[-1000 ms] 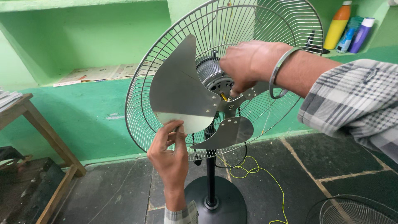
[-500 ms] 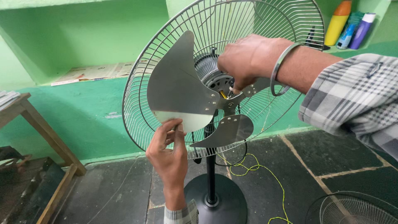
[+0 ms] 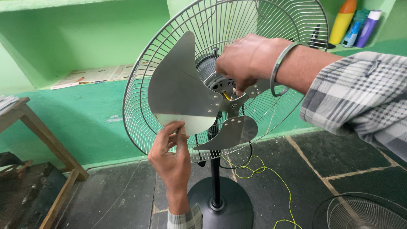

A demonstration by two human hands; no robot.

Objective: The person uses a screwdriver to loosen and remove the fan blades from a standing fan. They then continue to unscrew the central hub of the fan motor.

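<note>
A pedestal fan stands in front of me with its rear wire guard (image 3: pixel 288 25) in place and the front guard off. My left hand (image 3: pixel 171 154) pinches the lower edge of a large metal fan blade (image 3: pixel 180 89) from below. My right hand (image 3: pixel 248 59), with a metal bangle on the wrist, is closed around the blade hub in front of the motor (image 3: pixel 216 80), hiding what its fingers grip. A second blade (image 3: pixel 231 133) hangs down below the hub. The fan's pole rises from a round black base (image 3: pixel 220 210).
A green wall with recessed shelves is behind; bottles (image 3: pixel 343 21) stand on the upper right shelf. A wooden table (image 3: pixel 38 127) is at left. A yellow wire (image 3: pixel 271 178) trails on the dark stone floor. Another wire guard (image 3: pixel 364 212) lies at bottom right.
Both hands keep their hold on the blade and hub. The view has shifted slightly; the blade assembly looks about the same.
</note>
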